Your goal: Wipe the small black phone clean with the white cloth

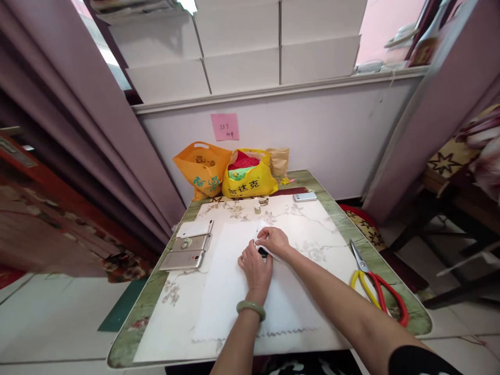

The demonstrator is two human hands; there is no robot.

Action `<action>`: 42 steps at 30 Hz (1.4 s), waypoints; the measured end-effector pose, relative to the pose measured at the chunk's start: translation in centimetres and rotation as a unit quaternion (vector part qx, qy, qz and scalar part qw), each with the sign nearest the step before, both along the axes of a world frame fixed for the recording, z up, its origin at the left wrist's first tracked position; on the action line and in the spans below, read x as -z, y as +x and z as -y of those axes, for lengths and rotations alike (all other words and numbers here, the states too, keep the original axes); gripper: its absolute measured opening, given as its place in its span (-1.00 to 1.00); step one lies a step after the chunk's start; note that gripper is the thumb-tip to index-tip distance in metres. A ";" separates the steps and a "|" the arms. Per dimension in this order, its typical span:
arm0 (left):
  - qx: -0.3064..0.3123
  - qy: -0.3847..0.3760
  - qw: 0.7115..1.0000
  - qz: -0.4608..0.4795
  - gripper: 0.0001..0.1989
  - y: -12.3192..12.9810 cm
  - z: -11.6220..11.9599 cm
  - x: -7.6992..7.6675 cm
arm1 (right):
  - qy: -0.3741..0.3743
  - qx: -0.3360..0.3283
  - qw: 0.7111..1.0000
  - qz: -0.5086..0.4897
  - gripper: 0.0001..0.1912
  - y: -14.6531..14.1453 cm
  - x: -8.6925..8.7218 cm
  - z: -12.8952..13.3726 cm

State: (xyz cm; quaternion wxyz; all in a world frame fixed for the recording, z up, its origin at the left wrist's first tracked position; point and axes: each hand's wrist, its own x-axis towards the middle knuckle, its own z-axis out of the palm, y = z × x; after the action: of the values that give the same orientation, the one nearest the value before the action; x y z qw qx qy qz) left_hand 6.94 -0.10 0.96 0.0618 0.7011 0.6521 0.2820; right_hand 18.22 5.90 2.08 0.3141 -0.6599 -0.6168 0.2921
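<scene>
A white cloth (226, 291) with a zigzag-cut lower edge lies spread over the middle of the table. Near its far edge, my left hand (255, 268), with a green bangle at the wrist, has its fingers curled on a folded-up part of the cloth. My right hand (275, 242) meets it from the right, thumb and fingers pinching the same raised fold. Between the hands a small black thing (263, 252) shows, mostly covered by fingers and cloth, so its kind is unclear.
Three phones (182, 260) lie in a row at left, another phone (305, 197) at the back right. Scissors (363, 265) with red and yellow handles rest at right. A small bottle (257, 207), an orange bag (201, 169) and a yellow bag (250, 179) stand at the back.
</scene>
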 end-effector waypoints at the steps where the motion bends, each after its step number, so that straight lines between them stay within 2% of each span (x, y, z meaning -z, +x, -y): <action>1: 0.001 0.003 1.000 0.001 -0.49 -0.1 0.0 0.0 | 0.008 0.012 1.000 0.011 -0.79 -0.1 0.0 0.0; 5: -0.007 0.017 1.000 0.002 -0.50 0.0 0.4 0.1 | 0.042 0.045 0.997 0.054 -0.85 -0.7 0.2 0.7; 8: -0.063 0.034 0.997 0.004 -0.46 0.0 0.7 0.2 | 0.050 0.067 0.993 0.080 -0.87 -0.9 0.7 1.4; 10: -0.080 0.037 0.996 -0.003 -0.52 -0.2 0.8 0.2 | 0.049 0.087 0.991 0.093 -0.86 -0.8 1.0 1.4; 14: -0.059 0.028 0.997 -0.032 -0.69 -0.5 1.0 0.3 | 0.037 0.123 0.986 0.108 -0.85 -0.6 1.1 0.7; 22: -0.042 0.019 0.998 -0.049 -0.73 -0.7 1.0 0.2 | 0.029 0.152 0.978 0.140 -0.81 0.0 0.4 -0.8; 25: -0.041 0.023 0.998 -0.044 -0.74 -0.9 1.0 0.1 | 0.058 0.113 0.980 0.150 -0.78 -0.3 0.2 -0.3; 31: -0.028 0.028 0.999 -0.012 -0.77 -1.4 0.8 0.3 | 0.135 -0.095 0.979 0.118 -0.86 -0.1 0.5 1.6; 34: -0.025 0.024 0.999 -0.011 -0.77 -1.5 0.6 0.2 | 0.100 -0.164 0.979 0.067 -0.91 1.1 0.4 2.2; 36: -0.025 0.017 0.999 -0.017 -0.77 -1.4 0.5 0.0 | 0.066 -0.186 0.979 0.043 -0.92 1.6 0.3 2.1; 38: -0.026 0.010 0.999 -0.025 -0.76 -1.3 0.4 -0.1 | 0.046 -0.157 0.986 0.031 -0.91 1.6 0.3 1.3; 42: -0.024 0.002 0.999 -0.040 -0.72 -1.1 0.2 -0.3 | 0.045 -0.007 0.998 0.047 -0.88 0.8 0.6 -1.4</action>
State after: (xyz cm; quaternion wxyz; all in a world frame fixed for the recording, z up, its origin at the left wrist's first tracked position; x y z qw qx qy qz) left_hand 5.81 -0.29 1.22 0.0273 0.6959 0.6703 0.2563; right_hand 18.98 7.34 1.52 0.3126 -0.6533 -0.6482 0.2352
